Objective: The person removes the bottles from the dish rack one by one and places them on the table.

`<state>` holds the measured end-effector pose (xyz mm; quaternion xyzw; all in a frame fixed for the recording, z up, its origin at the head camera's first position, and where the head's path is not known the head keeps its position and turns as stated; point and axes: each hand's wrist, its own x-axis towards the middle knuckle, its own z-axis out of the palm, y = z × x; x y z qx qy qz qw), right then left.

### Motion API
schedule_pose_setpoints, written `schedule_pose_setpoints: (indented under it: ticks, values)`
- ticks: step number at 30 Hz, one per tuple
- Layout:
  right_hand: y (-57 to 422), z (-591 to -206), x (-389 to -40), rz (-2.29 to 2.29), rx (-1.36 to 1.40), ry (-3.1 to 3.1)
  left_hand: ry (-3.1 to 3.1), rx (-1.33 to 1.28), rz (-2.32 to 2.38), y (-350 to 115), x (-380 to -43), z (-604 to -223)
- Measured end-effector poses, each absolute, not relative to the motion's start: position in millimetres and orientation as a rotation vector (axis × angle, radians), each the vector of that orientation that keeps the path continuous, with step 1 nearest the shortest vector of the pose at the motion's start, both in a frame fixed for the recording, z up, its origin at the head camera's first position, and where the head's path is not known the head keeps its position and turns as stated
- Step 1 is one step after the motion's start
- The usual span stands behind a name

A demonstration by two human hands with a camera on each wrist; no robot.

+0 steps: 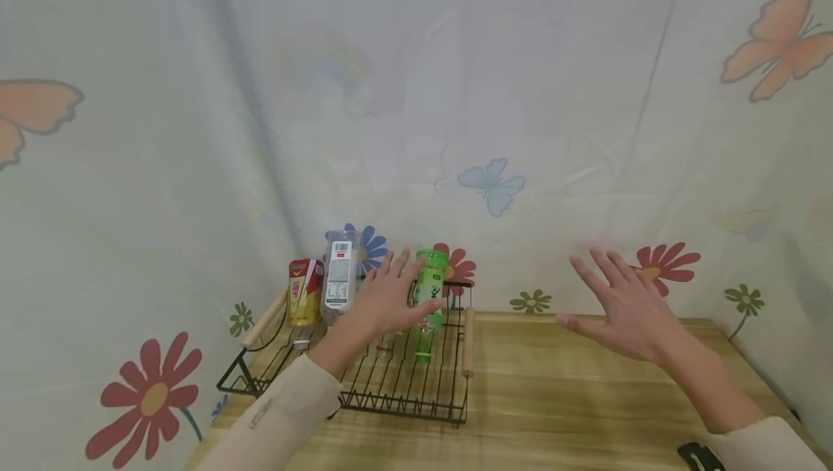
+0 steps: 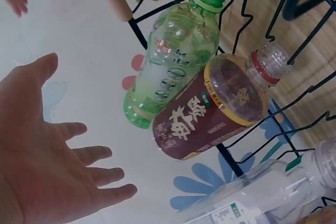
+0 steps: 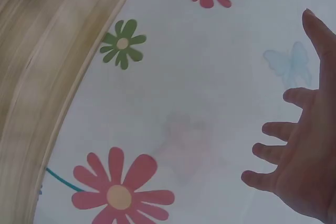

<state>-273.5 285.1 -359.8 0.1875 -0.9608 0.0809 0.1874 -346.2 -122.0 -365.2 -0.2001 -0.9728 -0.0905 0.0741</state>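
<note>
My left hand [image 1: 389, 299] is held up in front of the wire rack, fingers spread and straight, with nothing in it. Behind it a green plastic bottle [image 1: 431, 279] leans neck down in the rack. Beside that, a bottle with a dark brown label [image 2: 191, 119] shows in the left wrist view; the hand mostly hides it from the head camera. Further left are a clear bottle with a white label [image 1: 340, 276] and a red and yellow bottle [image 1: 304, 297], both also neck down. My right hand [image 1: 628, 308], fingers spread, hovers above the right of the table, holding nothing.
The black wire rack [image 1: 403, 407] has wooden handles [image 1: 468, 341] at both sides and stands on the left of the wood-grain table [image 1: 553, 413]. A pale curtain [image 1: 553, 95] printed with flowers and butterflies hangs behind and at the sides. A black strap [image 1: 699, 456] shows by the right sleeve.
</note>
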Motion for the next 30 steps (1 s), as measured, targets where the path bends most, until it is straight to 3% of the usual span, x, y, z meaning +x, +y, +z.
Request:
schedule_pose_setpoints:
  ticks: [6,16,22,30]
  values:
    - [268.3,-359.6,-256.7,0.433,0.607,-2.663,-2.861,-0.556,-0.492,-122.5,-332.1,-353.8]
    - [218.5,-382.9,-232.7,0.804,0.669,-2.607,-2.695,-0.533,-1.391,-114.3,-325.4,-367.6]
    - [189.3,-417.2,-237.9,1.080,0.641,-2.521,-2.655,-0.585,-1.458,-101.2,-326.3,-383.9]
    - [152.6,-456.0,-249.3,1.621,0.480,-2.421,-2.663,-0.437,-1.366,-90.4,-326.6,-400.8]
